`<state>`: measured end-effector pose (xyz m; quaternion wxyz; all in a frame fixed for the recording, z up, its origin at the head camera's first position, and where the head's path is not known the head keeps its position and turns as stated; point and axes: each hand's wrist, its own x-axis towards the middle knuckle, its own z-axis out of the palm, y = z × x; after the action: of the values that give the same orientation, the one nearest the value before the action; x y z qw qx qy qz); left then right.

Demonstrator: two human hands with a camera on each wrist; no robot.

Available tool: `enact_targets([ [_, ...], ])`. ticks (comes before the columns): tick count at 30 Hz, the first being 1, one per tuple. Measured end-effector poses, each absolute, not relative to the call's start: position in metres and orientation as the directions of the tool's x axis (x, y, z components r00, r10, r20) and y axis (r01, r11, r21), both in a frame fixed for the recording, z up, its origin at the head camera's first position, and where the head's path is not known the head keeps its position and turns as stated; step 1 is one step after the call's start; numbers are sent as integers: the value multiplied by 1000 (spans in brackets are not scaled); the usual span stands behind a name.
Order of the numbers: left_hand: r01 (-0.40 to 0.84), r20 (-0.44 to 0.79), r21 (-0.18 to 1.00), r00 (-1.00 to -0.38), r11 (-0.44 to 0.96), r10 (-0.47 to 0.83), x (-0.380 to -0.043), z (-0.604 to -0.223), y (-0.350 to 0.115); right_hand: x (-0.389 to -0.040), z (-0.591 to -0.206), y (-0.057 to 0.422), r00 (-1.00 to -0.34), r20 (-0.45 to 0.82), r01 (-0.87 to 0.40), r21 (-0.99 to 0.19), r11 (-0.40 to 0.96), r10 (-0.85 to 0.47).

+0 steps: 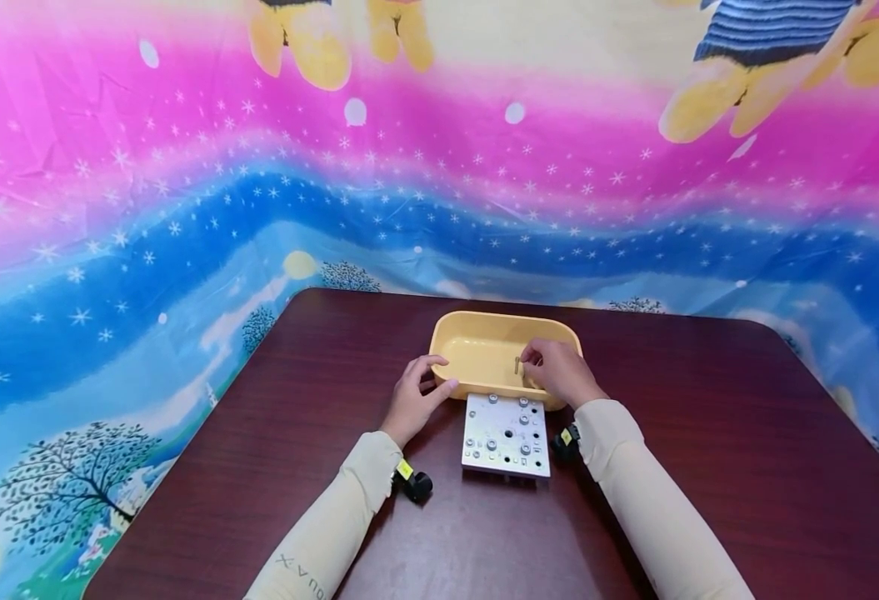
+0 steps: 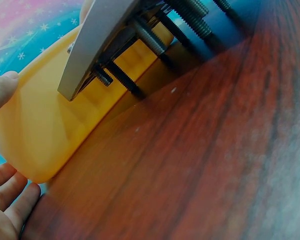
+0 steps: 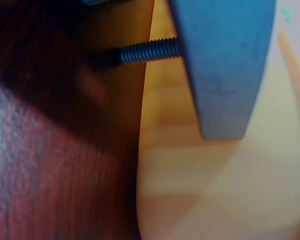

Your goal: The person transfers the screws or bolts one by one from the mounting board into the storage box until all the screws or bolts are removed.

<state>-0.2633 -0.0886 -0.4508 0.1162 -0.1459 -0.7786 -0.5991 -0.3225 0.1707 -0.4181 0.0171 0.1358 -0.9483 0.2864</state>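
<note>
My left hand (image 1: 414,396) grips the left near corner of a yellow plastic tray (image 1: 476,319). In the left wrist view its thumb lies at the rim and the other fingers lie lower, by the outer wall. Over the inside of the tray, toward its right end, my right hand (image 1: 559,371) pinches a small metal screw (image 1: 517,366) at the fingertips. Directly in front of the tray is a silver metal plate (image 1: 510,429) with several bolts and holes. Threaded bolt shanks (image 2: 122,80) stick out beneath it. The right wrist view does not show the right fingers.
Both stand on a dark reddish-brown wooden table (image 1: 709,467). A printed cloth (image 1: 439,167) hangs behind and to the sides. Black wrist cameras (image 1: 414,483) sit at both cuffs, the right one close beside the plate.
</note>
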Motion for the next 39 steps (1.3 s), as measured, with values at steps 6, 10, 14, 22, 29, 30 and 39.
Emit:
enact_targets([
  [6, 366, 356, 899, -931, 241, 84, -264, -451, -88, -324, -420, 171, -965, 89, -257, -534, 806, -248],
  [10, 367, 357, 897, -930, 248, 83, -265, -452, -88, -325, -420, 171, -965, 82, -253, -526, 812, -248],
  [14, 364, 354, 895, -931, 258, 84, -277, -468, -89, -325, -420, 171, -966, 79, -250, -522, 816, -246],
  [22, 359, 351, 900, -933, 246, 77, -288, -485, -91, -324, -420, 170, -967, 84, -250, -520, 817, -242],
  [29, 365, 356, 895, -931, 257, 80, -287, -484, -92, -323, -419, 170, -966, 94, -253, -514, 820, -239],
  [30, 364, 356, 894, -931, 262, 81, -287, -484, -92, -323, -420, 170, -966, 96, -253, -511, 821, -238],
  [39, 363, 355, 891, -931, 272, 80, -285, -484, -92, -323, -420, 171, -964, 103, -264, -505, 821, -246],
])
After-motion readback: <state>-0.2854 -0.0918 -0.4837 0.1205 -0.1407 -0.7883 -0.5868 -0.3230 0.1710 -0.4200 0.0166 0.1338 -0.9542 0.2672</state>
